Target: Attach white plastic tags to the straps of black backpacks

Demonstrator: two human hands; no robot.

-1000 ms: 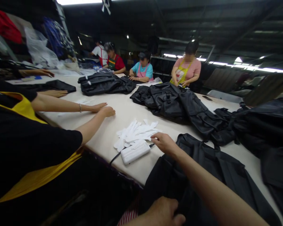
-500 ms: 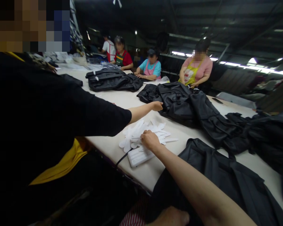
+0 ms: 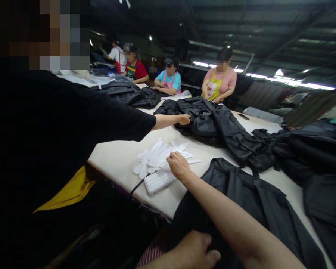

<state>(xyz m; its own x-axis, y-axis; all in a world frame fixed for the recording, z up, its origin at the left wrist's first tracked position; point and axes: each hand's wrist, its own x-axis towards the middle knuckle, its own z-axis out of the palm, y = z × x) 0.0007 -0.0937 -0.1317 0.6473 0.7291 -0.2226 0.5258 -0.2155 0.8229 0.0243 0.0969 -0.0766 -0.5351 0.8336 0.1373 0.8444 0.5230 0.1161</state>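
At the front of the table, my right hand point(image 3: 179, 166) reaches to a loose pile of white strips point(image 3: 156, 155) with rounded ends. Its fingers are pinched together at a white strip, most of which they hide. Just under that wrist lies a flat white case-like block point(image 3: 159, 181), a dark cord running from its side. Low in view, my left hand point(image 3: 196, 246) is curled at the near side of a black bag point(image 3: 235, 186) with straps and a top handle. The thumb shows, and the other fingers are partly hidden against the dark material.
A co-worker in black sleeves point(image 3: 114, 108) stands close on my left, one hand touching a heap of black bags point(image 3: 207, 116). More black bags point(image 3: 319, 149) lie to the right. Several people work across the pale table point(image 3: 114, 157). A dark phone-like object point(image 3: 243, 116) lies at the far side.
My view has shifted a little, so the table sits further left. My left hand has come further into view. My right hand stays pinched at the white strips.
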